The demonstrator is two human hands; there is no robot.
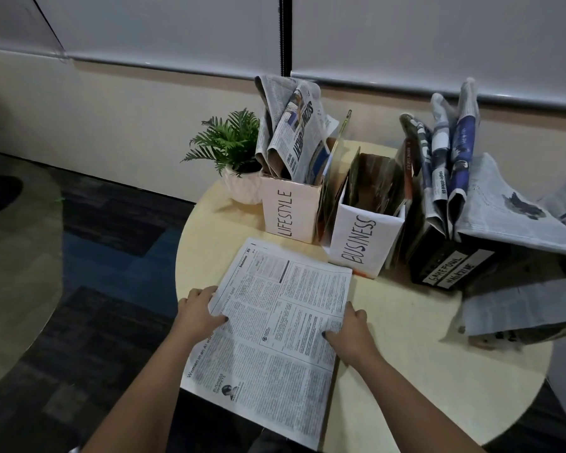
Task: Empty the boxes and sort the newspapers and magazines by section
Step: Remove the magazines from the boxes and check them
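I see a folded newspaper section [275,331] lying flat on the round pale table [422,371], its near end hanging over the table's front edge. The small header at its far corner reads Business, and a headline along the left side begins "Women in an AI". My left hand [200,317] grips the paper's left edge, fingers curled over the margin onto the print. My right hand [348,333] holds the right edge, thumb lying on the page and the other fingers bent along the fold; I cannot tell whether they reach under it.

Behind the paper stand 3 boxes in a row. The box marked LIFESTYLE [290,212] on the left is stuffed with upright folded newspapers [291,129]. The box marked BUSINESS [363,243] in the middle shows cardboard dividers inside, with its front corner just beside the far edge of the flat paper. The dark box [451,266] on the right carries a white label reading GAMEFOWL and holds several upright folded papers [451,148], while a loose sheet [510,210] drapes over its right side.

A potted fern [231,142] in a white pot sits left of the LIFESTYLE box, touching it
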